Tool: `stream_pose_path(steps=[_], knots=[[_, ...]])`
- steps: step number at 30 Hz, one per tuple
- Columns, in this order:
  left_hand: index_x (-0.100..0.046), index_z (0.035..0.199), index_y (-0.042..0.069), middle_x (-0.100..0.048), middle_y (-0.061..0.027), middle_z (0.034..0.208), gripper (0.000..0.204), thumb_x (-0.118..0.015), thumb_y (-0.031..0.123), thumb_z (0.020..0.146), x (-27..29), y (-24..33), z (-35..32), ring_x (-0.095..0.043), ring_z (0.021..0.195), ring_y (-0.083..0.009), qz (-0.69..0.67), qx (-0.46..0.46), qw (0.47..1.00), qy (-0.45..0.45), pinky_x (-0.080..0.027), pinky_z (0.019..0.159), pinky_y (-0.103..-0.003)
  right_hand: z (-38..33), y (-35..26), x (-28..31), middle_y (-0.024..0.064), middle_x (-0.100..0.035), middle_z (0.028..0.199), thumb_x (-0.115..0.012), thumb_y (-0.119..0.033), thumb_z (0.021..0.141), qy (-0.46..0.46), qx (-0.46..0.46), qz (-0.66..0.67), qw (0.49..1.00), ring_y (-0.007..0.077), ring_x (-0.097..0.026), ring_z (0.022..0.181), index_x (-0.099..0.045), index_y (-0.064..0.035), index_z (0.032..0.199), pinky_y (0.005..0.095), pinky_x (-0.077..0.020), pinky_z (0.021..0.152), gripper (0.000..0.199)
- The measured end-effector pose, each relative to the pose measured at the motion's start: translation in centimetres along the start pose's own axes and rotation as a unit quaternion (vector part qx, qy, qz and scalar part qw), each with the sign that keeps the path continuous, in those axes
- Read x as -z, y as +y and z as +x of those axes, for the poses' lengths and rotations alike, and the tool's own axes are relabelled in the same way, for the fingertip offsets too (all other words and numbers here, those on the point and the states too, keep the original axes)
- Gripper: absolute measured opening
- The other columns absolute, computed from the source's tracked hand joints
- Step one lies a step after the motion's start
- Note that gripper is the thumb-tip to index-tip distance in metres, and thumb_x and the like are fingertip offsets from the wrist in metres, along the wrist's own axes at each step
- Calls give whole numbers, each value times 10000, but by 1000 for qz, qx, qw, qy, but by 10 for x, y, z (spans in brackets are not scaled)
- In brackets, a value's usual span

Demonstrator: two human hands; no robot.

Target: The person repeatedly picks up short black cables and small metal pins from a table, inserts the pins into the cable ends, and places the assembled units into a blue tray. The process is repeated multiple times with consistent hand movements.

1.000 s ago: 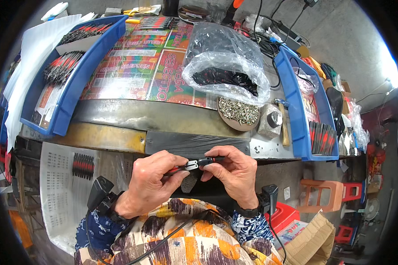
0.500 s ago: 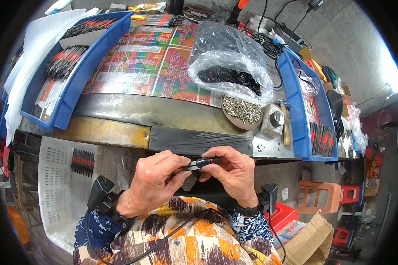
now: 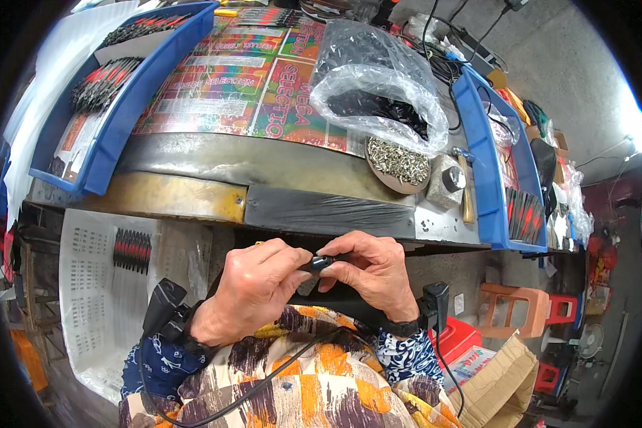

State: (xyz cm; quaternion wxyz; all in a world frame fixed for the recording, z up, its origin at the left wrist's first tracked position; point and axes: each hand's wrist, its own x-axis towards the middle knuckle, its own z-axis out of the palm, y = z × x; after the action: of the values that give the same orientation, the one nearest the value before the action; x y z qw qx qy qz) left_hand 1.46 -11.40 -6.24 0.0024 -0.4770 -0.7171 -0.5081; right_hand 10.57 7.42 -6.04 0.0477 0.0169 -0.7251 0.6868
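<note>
A single wide fisheye view looks steeply down from the person's head, facing forward over the tabletop. It sits close above the two hands, which lie just below the tabletop's near edge at lower centre. Straight edges bow toward the dark round rim.

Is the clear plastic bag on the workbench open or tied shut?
Open: the clear plastic bag gapes at its mouth, showing black parts inside.
</note>
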Motion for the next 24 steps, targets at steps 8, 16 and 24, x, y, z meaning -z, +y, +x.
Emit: stream_pose_path(steps=[8, 16, 24], knots=[[-655, 941, -12, -644, -126, 776, 222, -749, -15, 740, 0, -4, -7, -640, 636, -273, -3, 13, 1000, -11, -505, 543, -332, -4, 4, -6, 82, -704, 894, -671, -20, 904, 18, -9, -33, 999, 132, -708, 744, -655, 53, 1059, 238, -577, 649, 171], [-647, 902, 0, -644, -121, 764, 201, -759, 6, 736, -5, -6, -21, -640, 641, -285, -6, 26, 1000, 1, -507, 558, -347, -11, 4, -9, 120, -698, 954, -690, -22, 889, -1, -18, -76, 997, 193, -727, 766, -659, 67, 1067, 260, -590, 665, 201], [-637, 876, -2, -605, -111, 720, 185, -749, 15, 728, -10, -10, -28, -612, 612, -291, 8, 4, 1000, -1, -495, 545, -360, -14, 11, -11, 107, -714, 868, -692, -1, 865, -10, 4, -117, 993, 156, -723, 758, -656, 53, 1034, 242, -571, 633, 180]])
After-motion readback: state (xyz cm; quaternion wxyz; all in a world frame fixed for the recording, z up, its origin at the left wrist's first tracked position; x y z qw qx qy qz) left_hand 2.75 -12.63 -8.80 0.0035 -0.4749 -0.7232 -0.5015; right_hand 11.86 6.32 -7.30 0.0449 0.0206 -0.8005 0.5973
